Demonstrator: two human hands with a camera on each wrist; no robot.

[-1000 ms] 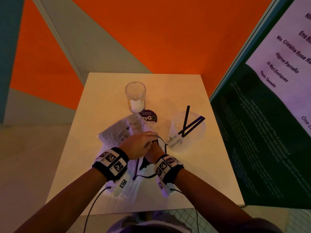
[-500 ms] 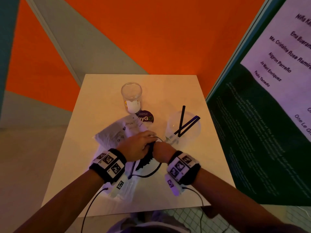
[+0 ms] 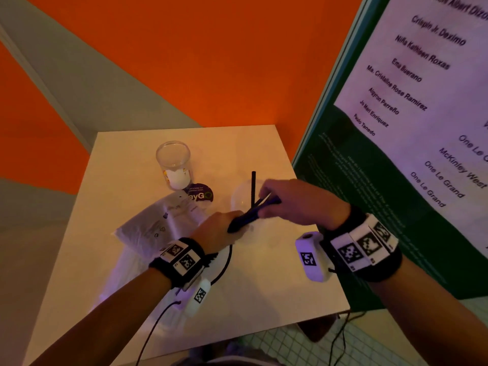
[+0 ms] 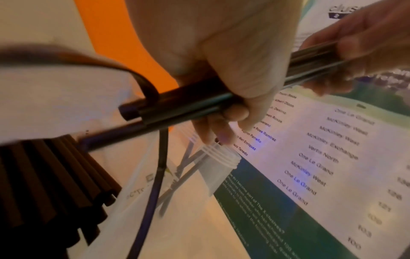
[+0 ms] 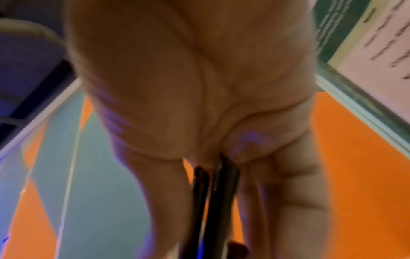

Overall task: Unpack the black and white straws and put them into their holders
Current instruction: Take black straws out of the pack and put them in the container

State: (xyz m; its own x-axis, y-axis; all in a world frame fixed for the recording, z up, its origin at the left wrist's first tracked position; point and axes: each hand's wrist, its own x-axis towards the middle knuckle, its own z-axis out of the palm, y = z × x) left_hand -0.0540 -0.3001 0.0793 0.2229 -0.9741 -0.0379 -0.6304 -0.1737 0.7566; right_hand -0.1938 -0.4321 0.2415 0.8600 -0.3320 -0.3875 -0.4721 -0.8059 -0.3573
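A small bunch of black straws [image 3: 247,217] slants up over the table between my two hands. My left hand [image 3: 224,225] grips its lower end, with the fingers [image 4: 235,98] curled round the straws [image 4: 177,105]. My right hand [image 3: 269,204] pinches the upper end [image 4: 315,56], just in front of a clear cup [image 3: 239,199]. One black straw [image 3: 253,186] stands in that cup. In the right wrist view the straws [image 5: 221,189] run out from under my palm. More black straws [image 4: 55,184] lie packed at the lower left of the left wrist view.
A clear glass jar [image 3: 173,162] with something white at its bottom stands at the back of the white table [image 3: 264,281]. Beside it lie a round purple sticker [image 3: 200,195] and a crumpled white plastic bag [image 3: 155,228]. A green and white poster board [image 3: 396,180] stands at the right edge.
My right hand has moved right and up, away from the left hand, drawing black straws out toward the clear cup. My left hand stays near the bag.
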